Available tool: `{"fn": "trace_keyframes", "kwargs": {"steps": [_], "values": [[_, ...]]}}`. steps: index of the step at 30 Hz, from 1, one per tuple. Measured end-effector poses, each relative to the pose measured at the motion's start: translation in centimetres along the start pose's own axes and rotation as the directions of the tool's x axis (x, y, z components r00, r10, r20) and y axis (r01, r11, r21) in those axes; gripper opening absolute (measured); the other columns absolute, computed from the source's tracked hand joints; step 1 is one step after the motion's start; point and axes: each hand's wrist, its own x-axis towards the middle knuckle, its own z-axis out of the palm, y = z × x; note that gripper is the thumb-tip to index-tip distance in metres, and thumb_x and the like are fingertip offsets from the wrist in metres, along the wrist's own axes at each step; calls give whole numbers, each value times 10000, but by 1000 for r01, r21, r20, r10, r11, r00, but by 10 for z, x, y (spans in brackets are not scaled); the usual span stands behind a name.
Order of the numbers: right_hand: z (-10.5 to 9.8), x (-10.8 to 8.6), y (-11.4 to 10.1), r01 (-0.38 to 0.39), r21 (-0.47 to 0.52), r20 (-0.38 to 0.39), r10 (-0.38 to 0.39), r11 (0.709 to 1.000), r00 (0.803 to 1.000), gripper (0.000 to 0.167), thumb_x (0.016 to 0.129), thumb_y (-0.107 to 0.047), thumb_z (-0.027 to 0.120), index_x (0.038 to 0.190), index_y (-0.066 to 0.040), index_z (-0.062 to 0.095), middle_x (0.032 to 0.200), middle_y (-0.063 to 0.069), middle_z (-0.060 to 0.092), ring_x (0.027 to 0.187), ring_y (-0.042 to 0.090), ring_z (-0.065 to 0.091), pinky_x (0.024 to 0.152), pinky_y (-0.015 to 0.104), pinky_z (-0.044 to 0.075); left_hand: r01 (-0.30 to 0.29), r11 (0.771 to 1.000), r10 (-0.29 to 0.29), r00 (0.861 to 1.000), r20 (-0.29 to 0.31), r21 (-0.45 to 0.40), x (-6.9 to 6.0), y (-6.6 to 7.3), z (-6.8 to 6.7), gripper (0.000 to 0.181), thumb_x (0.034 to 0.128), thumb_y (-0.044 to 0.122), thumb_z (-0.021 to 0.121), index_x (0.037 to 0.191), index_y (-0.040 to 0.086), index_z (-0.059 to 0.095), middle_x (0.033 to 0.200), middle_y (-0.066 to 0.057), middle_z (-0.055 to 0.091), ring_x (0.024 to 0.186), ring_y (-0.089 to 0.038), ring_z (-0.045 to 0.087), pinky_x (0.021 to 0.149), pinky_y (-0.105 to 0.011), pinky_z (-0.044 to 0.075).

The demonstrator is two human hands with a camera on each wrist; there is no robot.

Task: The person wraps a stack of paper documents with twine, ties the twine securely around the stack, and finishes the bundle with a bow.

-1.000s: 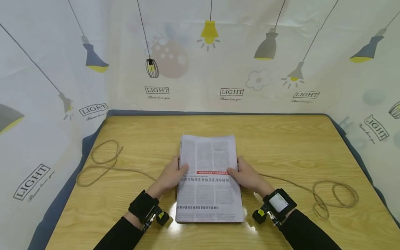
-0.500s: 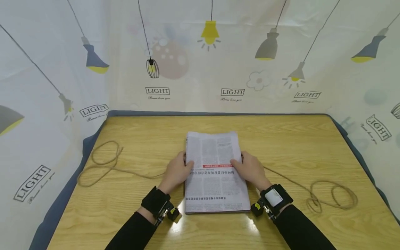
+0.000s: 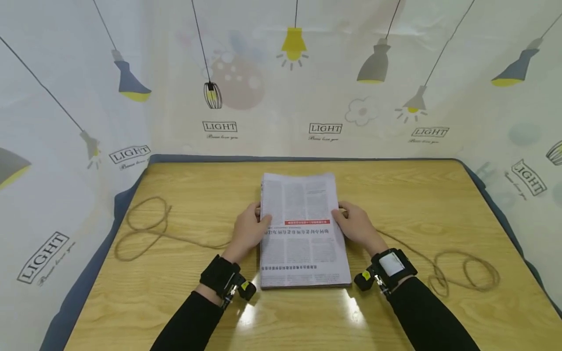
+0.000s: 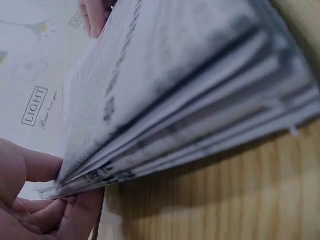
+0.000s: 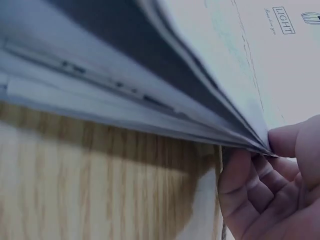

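Item: newspaper stack (image 3: 303,251), long axis near enough 12 to 6 o'clock, at mid-tabletop (image 3: 281,324). A red headline bar (image 3: 307,222) crosses its upper half. The wrist views show several folded layers, fanned apart toward 6 o'clock and squeezed tight at the grips; whether the whole underside is off the wood cannot be determined.

Holding: the left hand (image 3: 249,228) grips the 9 o'clock edge and the right hand (image 3: 357,226) the 3 o'clock edge, roughly opposite each other. On both, the thumb lies on the top face and the fingers are curled beneath, clamped on the paper. In my judgement, the paired grip serves to bind the loose layers and hold the load level, and fingers under the edges suggest the weight is being borne from below.

Surroundings: the left rope coil (image 3: 163,233) lies beyond the left hand at 9 o'clock; the right rope coil (image 3: 435,267) lies between 3 and 4. Both send a strand inward toward the stack, an arrangement consistent with one line passing beneath, though the middle is hidden.

Perimeter: lamp-printed sheeting (image 3: 272,139) stands at 12 o'clock and along both flanks.
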Motion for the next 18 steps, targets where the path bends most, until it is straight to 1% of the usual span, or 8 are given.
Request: {"fn": "trace_keyframes", "kwargs": {"steps": [2,5,8,10,12,14,15,18], "values": [[4,1,0,5,-17,4,-5,1000,1000,390,1028,-293,464,1347,-83,539,958,137,715,722,159,641,611,266,471,7,999,-7,1000,3,34,-2,-4,-2,439,961,207,564,1371,65,495,1066,-107,660,812,-184,627,643,-268,487],[12,1,2,16,-44,-4,-16,999,1000,391,1014,-282,501,1343,-77,555,859,112,695,642,143,600,558,266,451,10,996,-10,1000,-3,93,-4,-9,-3,399,961,209,559,1331,62,526,1026,-97,673,771,-170,619,618,-255,467],[16,1,3,28,-63,-34,-30,998,999,387,998,-279,533,1327,-80,573,733,75,635,558,140,544,500,274,425,-17,985,24,999,-41,172,-4,-13,-2,339,946,213,564,1250,63,585,939,-77,671,724,-165,595,599,-264,436],[17,1,4,40,-87,-49,-44,995,998,390,993,-285,539,1322,-81,580,689,55,604,534,133,523,486,272,413,-33,974,47,997,-60,223,-4,-13,-2,290,938,226,573,1179,72,620,876,-64,658,692,-169,579,584,-270,417],[16,2,5,47,-119,-54,-54,992,997,390,991,-293,539,1315,-81,581,682,42,596,533,128,516,490,266,403,-41,963,61,996,-66,266,-3,-14,-3,243,935,237,576,1113,84,639,834,-50,643,674,-169,568,572,-277,408],[14,2,5,53,-155,-57,-62,986,996,379,989,-295,540,1302,-84,587,691,46,605,536,132,515,497,261,393,-43,957,62,996,-59,287,-2,-15,-4,226,939,254,578,1090,99,640,825,-43,637,676,-173,570,572,-281,412],[13,2,5,58,-177,-61,-70,982,996,369,988,-291,545,1289,-82,592,706,47,615,548,131,518,505,260,389,-48,954,67,996,-53,295,-1,-15,-5,231,938,259,579,1094,99,642,830,-46,639,682,-178,575,574,-285,417],[8,3,3,67,-228,-82,-88,971,993,313,984,-280,564,1221,-84,620,730,54,628,562,140,513,513,258,367,-59,947,79,996,-51,315,1,-17,-9,303,932,253,580,1178,86,638,915,-59,657,752,-185,589,623,-289,434]]}}
